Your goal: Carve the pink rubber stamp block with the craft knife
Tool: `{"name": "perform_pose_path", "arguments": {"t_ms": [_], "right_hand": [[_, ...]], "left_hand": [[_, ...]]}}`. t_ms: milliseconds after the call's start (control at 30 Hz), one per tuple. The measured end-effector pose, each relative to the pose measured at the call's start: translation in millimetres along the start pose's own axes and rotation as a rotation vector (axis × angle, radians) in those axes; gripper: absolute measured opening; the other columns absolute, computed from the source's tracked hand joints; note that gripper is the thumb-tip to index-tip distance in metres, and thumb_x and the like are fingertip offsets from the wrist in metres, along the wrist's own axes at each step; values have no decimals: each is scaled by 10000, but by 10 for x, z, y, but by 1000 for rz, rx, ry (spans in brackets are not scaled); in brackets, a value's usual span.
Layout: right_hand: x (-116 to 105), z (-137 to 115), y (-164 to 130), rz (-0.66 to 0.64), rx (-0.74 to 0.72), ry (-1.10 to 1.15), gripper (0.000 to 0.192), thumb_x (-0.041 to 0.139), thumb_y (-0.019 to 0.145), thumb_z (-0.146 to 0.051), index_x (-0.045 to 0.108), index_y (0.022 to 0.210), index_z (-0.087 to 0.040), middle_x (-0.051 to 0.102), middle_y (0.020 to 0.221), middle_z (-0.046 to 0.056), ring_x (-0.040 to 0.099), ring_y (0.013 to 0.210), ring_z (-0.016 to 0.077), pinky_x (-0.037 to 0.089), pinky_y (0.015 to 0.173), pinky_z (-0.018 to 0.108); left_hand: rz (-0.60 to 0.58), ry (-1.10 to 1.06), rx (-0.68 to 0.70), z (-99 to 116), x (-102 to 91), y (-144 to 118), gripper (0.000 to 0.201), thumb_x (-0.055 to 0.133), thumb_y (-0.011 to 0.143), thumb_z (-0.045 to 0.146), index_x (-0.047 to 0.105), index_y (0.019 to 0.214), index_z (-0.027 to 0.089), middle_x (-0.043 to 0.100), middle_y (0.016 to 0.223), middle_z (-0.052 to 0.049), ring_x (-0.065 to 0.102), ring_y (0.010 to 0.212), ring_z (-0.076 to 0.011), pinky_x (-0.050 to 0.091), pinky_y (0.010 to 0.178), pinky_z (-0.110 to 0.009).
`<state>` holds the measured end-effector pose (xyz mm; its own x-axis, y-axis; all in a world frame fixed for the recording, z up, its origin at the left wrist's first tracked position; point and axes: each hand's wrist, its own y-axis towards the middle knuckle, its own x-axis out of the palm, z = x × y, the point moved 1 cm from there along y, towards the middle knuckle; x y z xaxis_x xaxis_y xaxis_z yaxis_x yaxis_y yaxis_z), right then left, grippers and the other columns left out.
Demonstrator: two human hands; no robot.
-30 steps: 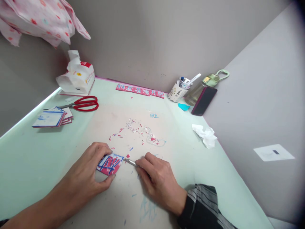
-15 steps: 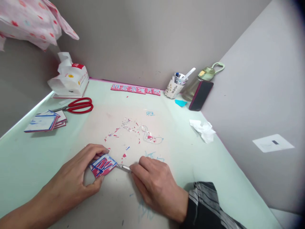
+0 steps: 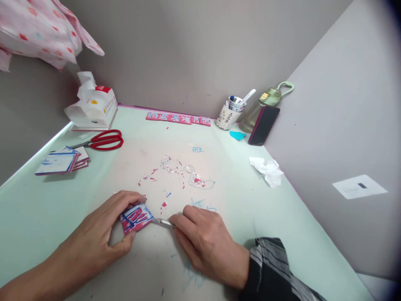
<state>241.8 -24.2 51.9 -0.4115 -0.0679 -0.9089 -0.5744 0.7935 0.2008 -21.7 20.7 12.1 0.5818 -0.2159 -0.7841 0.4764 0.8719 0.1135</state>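
The left hand pinched a small red-and-blue card flat on the surface, fingers closed on its edges; it looked light, thin and easily bent. The right hand gripped a slim craft knife, its tip touching the card. Farther back, a paper cup held pens.

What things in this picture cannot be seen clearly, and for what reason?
- Cutting tool, head view: only the metal tip shows; the right hand covers the handle.
- Small red and blue card: the left hand hides its left edge.
- Writing on the pink strip and pen cup: too small to read.
- Patterned cloth: cut off by the top-left edge.
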Motion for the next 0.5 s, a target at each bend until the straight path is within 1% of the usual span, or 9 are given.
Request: {"name": "perform_pose_path", "arguments": {"t_ms": [100, 167, 233, 333, 400, 500], "right_hand": [[4, 19, 0, -26, -43, 0, 208, 420, 1048, -162, 623, 1093, -174, 565, 837, 24, 493, 705, 187, 343, 604, 324], [20, 34, -2, -29, -77, -25, 212, 429, 1029, -138, 627, 1092, -175, 562, 825, 25, 473, 689, 191, 326, 597, 331], [37, 49, -4, -26, -94, -49, 216, 433, 1011, -114, 631, 1079, -169, 560, 818, 27, 455, 681, 193, 310, 594, 337], [54, 65, -8, -22, -85, -62, 219, 432, 1007, -96, 627, 1083, -161, 565, 824, 30, 449, 685, 191, 300, 594, 337], [58, 69, -10, -20, -83, -61, 219, 430, 1015, -97, 624, 1096, -160, 566, 826, 29, 449, 683, 190, 300, 591, 335], [61, 72, -11, -27, -92, -63, 215, 439, 1018, -101, 623, 1110, -162, 568, 832, 27, 456, 681, 188, 308, 583, 337]], "left_hand": [[50, -42, 10, 118, 69, -21, 530, 534, 797, 221, 535, 1316, 333, 641, 1342, -21, 634, 1221, -284, 534, 1034, -408], [50, -45, 32, 179, 112, -22, 546, 516, 793, 188, 533, 1319, 330, 629, 1351, -17, 604, 1258, -280, 501, 1075, -414], [64, -14, 45, 196, 134, -13, 544, 509, 813, 181, 516, 1338, 326, 612, 1359, -28, 569, 1294, -286, 462, 1111, -444], [100, 55, 7, 136, 121, 9, 465, 558, 886, 279, 506, 1347, 310, 606, 1347, -58, 559, 1289, -316, 457, 1101, -505], [75, 61, -55, 69, 96, 21, 424, 603, 920, 391, 527, 1327, 299, 629, 1315, -67, 597, 1245, -321, 500, 1055, -499], [10, 24, -124, -2, 53, 30, 466, 645, 916, 495, 558, 1328, 294, 663, 1305, -66, 639, 1215, -317, 541, 1025, -467]]}}
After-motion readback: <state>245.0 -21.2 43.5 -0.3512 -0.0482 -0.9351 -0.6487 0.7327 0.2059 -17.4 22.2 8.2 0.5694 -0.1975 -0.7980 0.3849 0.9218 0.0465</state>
